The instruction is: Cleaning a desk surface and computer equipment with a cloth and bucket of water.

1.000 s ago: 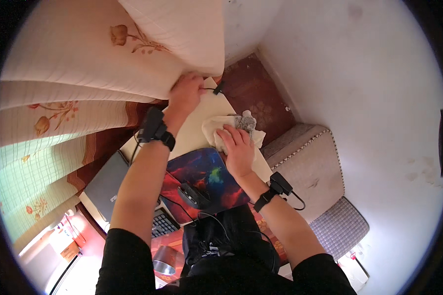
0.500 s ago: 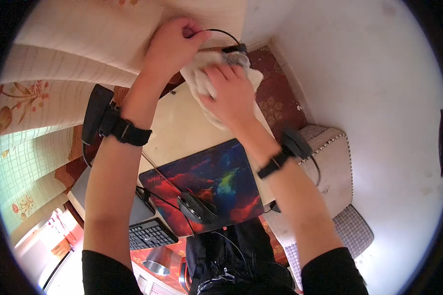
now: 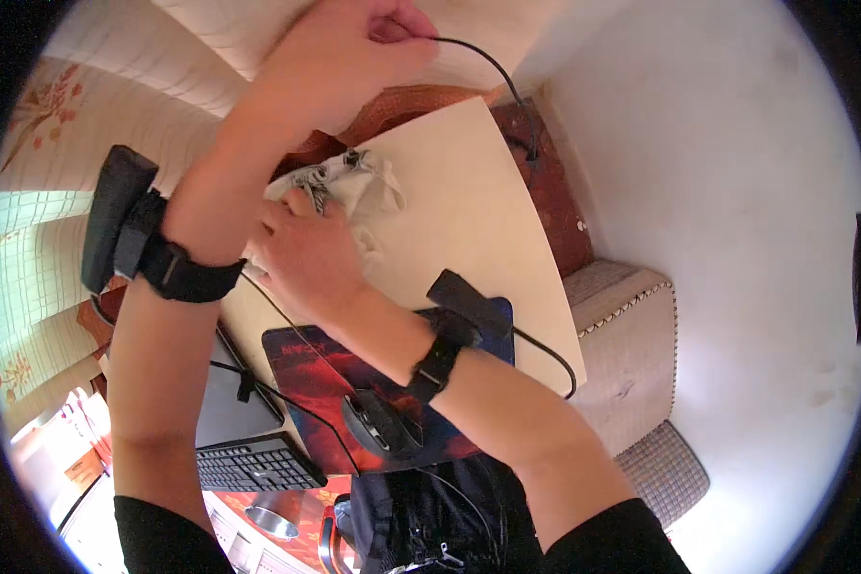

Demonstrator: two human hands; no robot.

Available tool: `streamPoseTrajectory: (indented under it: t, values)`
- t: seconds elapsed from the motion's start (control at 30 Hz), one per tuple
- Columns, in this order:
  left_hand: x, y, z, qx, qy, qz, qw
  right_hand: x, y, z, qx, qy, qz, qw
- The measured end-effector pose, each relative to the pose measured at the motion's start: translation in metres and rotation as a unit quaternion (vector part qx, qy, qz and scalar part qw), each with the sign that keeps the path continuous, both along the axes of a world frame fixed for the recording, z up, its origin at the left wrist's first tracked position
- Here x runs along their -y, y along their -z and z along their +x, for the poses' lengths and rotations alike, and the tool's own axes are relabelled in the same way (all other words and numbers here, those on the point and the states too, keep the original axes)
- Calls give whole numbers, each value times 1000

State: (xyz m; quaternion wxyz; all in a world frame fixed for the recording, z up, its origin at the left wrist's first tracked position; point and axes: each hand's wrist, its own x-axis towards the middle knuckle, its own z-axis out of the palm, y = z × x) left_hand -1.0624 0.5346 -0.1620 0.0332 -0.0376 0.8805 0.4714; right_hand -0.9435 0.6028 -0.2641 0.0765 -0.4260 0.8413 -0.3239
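At the top of the head view, my left hand [image 3: 359, 43] is closed with fingertips pinching a thin black cable [image 3: 493, 65]. The cable arcs to the right and hangs down past the table's far right corner, its lower end dark against the floor. My right hand [image 3: 306, 251] presses a crumpled white cloth [image 3: 378, 191] with dark markings against the cream tabletop [image 3: 474, 206]. The fingers are bent into the cloth, and part of it is hidden under them. Each wrist wears a black strap with a dark block.
A colourful mouse pad [image 3: 292, 368] carries a black mouse [image 3: 378, 421], with a wire crossing the table. A keyboard [image 3: 258, 466] and a dark laptop [image 3: 234, 402] are at the left. Curtains [image 3: 43, 230] hang left; an upholstered seat [image 3: 631, 344] and white wall [image 3: 737, 239] stand right.
My right hand has slid the cloth leftward across the tabletop from the far right edge. My left hand has lifted the cable, which now hangs beyond the corner.
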Motion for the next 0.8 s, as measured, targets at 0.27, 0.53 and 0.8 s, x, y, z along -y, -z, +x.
streamPoseTrajectory:
  t: [0.27, 0.53, 0.8]
  values:
    - [6, -19, 18, 60, -54, 20, 997, -127, -10, -65, -71, 177, 13, 982]
    - [11, -6, 17, 9, 17, 82, 996, -46, 10, -111, -181, 179, -39, 966]
    - [8, 12, 26, -26, 13, 47, 998, -140, 1, -75, -115, 232, 44, 965]
